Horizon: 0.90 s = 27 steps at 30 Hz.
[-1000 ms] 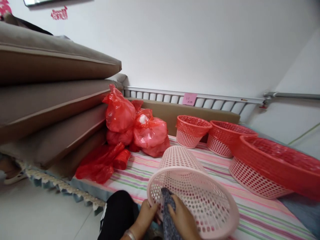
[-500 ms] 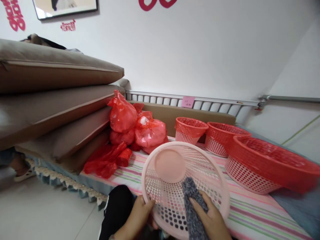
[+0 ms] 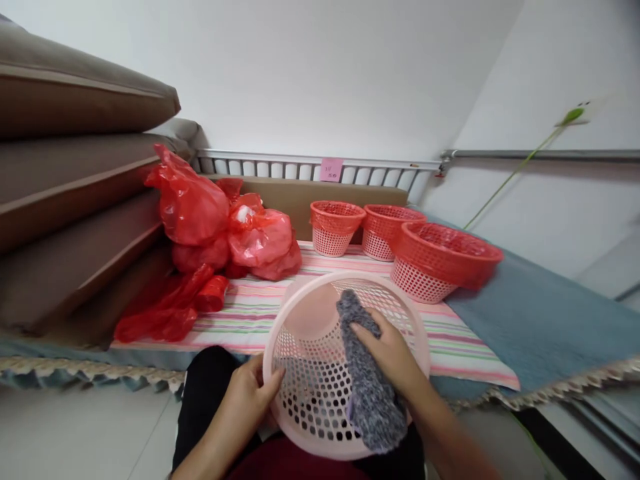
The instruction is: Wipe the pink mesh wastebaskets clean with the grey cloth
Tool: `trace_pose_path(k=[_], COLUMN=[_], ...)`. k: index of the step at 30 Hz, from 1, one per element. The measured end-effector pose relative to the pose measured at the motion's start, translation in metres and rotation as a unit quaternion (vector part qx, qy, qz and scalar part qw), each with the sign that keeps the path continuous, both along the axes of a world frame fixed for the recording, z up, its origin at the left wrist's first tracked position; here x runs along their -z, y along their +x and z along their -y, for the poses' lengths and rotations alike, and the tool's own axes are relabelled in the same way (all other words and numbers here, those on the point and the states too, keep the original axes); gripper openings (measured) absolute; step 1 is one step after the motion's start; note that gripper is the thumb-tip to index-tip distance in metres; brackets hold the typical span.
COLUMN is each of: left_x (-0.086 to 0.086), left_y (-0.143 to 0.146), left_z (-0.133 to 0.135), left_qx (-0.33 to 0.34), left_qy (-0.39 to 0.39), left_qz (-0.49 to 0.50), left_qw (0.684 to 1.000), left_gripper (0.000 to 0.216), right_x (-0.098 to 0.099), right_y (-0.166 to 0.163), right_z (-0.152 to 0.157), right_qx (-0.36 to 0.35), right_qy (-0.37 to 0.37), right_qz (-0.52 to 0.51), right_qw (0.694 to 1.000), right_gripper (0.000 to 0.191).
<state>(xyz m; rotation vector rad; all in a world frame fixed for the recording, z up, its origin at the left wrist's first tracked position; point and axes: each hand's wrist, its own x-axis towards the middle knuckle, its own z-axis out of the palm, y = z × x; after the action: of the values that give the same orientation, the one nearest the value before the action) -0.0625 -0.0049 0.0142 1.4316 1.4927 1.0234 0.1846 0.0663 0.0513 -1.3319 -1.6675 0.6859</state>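
A pale pink plastic basket (image 3: 311, 400) with a perforated wall is tilted over my lap, its opening facing me. My left hand (image 3: 253, 390) grips its rim at the left, thumb inside the edge and the other fingers hidden beneath. Inside the basket, my right hand (image 3: 387, 350) is closed around a fuzzy grey cloth (image 3: 367, 387). The upper end of the cloth lies near the basket's solid round base, and its lower end hangs by the near rim.
Three baskets lined with red plastic bags (image 3: 337, 227) stand at the back right on a striped sheet (image 3: 480, 357). Several stuffed red bags (image 3: 193, 207) sit to the left beside stacked grey cushions (image 3: 75, 160). A red bag roll (image 3: 213, 293) lies in front.
The camera view has turned right and the scene has shifted left. The grey cloth now shows more of its length inside the basket, and my left hand still grips the rim.
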Motion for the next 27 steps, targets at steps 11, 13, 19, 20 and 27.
trace_pose_path(k=[11, 13, 19, 20, 27], left_x=[0.017, 0.028, 0.053, 0.053, 0.053], left_y=[-0.005, -0.011, -0.016, -0.014, -0.009], left_z=[-0.011, -0.01, 0.004, 0.006, -0.001], left_qx=[-0.024, -0.044, -0.023, -0.022, -0.051], left_qy=[0.066, 0.05, 0.046, 0.045, 0.059], left_qz=[-0.121, -0.107, -0.042, -0.038, -0.037], left_qw=[0.99, 0.992, 0.998, 0.998, 0.996], left_gripper=[0.043, 0.046, 0.047, 0.046, 0.045], right_x=[0.087, 0.102, 0.12, 0.118, 0.092], right_y=[-0.091, -0.097, -0.099, -0.1, -0.11], right_z=[-0.103, -0.107, -0.098, -0.091, 0.006], right_qx=[-0.023, -0.025, -0.073, -0.079, -0.124], right_qy=[-0.121, -0.137, -0.162, -0.161, -0.087], right_qz=[0.299, 0.297, 0.276, 0.272, 0.23], right_qw=[0.946, 0.945, 0.945, 0.945, 0.961], right_gripper=[0.033, 0.034, 0.035, 0.035, 0.032])
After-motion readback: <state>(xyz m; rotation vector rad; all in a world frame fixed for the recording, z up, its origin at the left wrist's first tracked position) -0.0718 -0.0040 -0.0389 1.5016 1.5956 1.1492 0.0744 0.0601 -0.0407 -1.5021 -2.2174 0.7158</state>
